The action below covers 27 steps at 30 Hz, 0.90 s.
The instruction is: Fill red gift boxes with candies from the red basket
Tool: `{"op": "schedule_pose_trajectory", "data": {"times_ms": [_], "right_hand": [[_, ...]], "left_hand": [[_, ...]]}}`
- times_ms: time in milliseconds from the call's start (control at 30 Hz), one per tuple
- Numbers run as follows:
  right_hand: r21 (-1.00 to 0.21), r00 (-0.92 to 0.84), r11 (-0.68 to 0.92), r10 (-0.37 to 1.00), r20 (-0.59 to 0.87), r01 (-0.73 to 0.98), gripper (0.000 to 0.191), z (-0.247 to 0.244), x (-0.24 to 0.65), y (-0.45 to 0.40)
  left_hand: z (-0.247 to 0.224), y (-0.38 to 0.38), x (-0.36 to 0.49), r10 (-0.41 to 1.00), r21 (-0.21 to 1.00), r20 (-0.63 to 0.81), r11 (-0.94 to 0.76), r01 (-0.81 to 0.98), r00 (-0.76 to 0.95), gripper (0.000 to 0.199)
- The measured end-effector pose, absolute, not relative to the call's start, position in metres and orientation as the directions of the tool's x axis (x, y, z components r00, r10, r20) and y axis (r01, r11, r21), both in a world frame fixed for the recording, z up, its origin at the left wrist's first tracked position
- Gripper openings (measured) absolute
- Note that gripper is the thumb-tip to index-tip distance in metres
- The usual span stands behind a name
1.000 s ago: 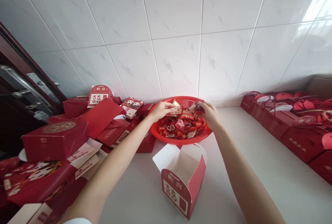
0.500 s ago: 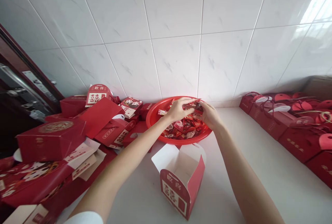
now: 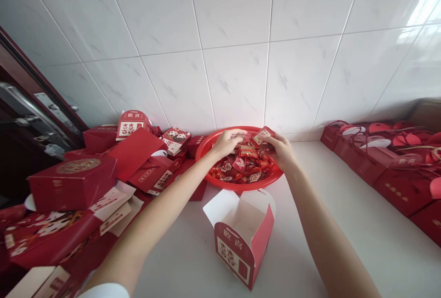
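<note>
A red plastic basket [image 3: 241,186] full of wrapped candies [image 3: 241,164] stands against the wall. Over its right side, my right hand [image 3: 281,151] pinches a small red packet [image 3: 262,137] with a pale patterned face. My left hand [image 3: 228,143] hovers above the basket's left part, its fingers reaching toward the right; whether they hold anything is hidden. In front of the basket, an open red box [image 3: 237,252] with a white interior sits upright on the white surface, its flaps spread and neither hand touching it.
Red boxes [image 3: 72,180] lie piled on the left, some with open flaps. A row of red boxes with cord handles [image 3: 375,162] runs along the right. A tiled wall [image 3: 237,82] rises behind, with a dark door frame [image 3: 37,86] at the far left.
My hands have moved apart over the basket, the left one slightly to the left. The red packet in my right hand now shows clearly. The view has shifted a little.
</note>
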State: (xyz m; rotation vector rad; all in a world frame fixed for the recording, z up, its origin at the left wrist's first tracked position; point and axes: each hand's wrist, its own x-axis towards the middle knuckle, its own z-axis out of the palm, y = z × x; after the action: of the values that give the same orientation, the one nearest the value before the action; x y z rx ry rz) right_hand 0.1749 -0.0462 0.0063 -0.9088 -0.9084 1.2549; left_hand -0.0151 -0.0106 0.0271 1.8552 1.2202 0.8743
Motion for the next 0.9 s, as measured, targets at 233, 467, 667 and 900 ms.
{"op": "schedule_pose_trajectory", "data": {"times_ms": [233,467,667,900], "right_hand": [[-0.906,0.109,0.032,0.994,-0.016,-0.421,0.011,0.013,0.175,-0.048],[-0.907,0.039,0.037,0.999,0.023,-0.418,0.018,0.009,0.177,-0.047],[-0.861,0.029,-0.019,0.999,-0.039,-0.508,0.019,0.008,0.179,-0.044],[-0.899,-0.048,-0.004,0.999,0.019,-0.437,0.026,0.005,0.182,-0.045]], "left_hand": [[0.003,0.013,-0.055,0.874,0.437,-0.296,-0.235,0.868,0.386,0.026],[-0.007,0.014,-0.059,0.871,0.581,-0.248,-0.217,0.784,0.425,0.045],[0.004,0.008,-0.049,0.962,0.834,-0.13,-0.026,0.551,0.242,0.016],[0.017,-0.012,-0.037,0.959,0.988,0.0,-0.043,0.146,0.284,0.019]]}}
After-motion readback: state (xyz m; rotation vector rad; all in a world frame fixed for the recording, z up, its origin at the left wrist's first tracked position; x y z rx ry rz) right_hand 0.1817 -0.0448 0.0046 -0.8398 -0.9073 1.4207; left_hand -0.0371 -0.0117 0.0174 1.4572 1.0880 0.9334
